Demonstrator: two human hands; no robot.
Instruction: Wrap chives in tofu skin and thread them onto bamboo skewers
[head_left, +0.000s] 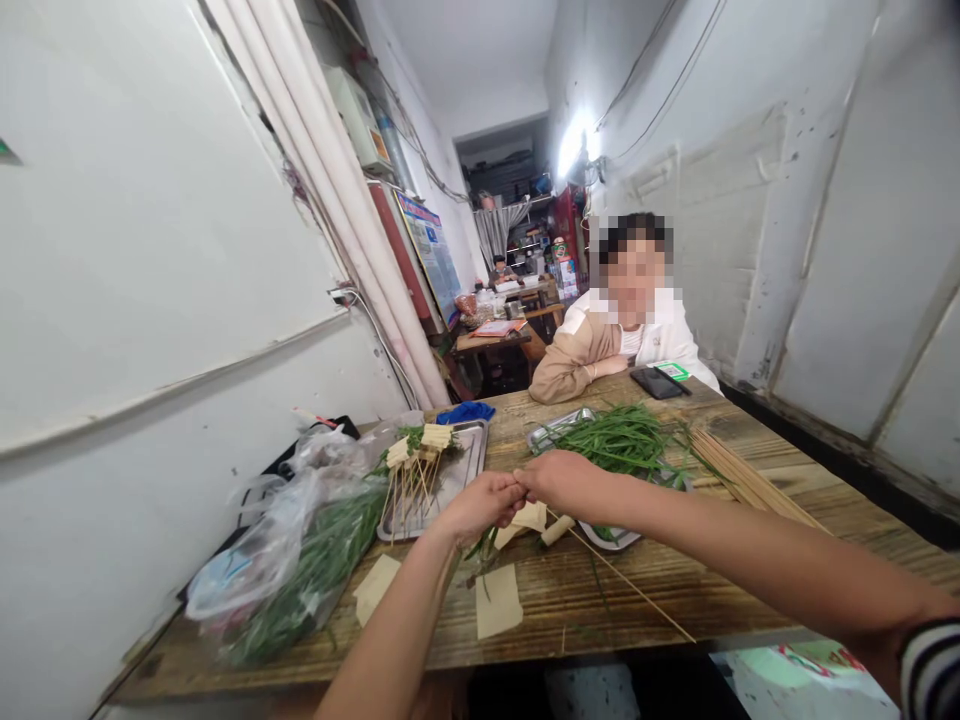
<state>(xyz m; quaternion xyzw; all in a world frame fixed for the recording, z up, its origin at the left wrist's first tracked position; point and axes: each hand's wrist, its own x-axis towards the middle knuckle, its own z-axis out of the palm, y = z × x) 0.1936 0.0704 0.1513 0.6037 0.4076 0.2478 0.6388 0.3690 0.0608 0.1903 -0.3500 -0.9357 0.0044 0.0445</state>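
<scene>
While we're working over the table [622, 622] | left hand [487, 502] is pinching green stems [481, 546], ends hanging beneath | right hand [561, 482] is meeting it, hold hidden, can't tell | we're judging a snug, even pinch best, sparing stems
</scene>
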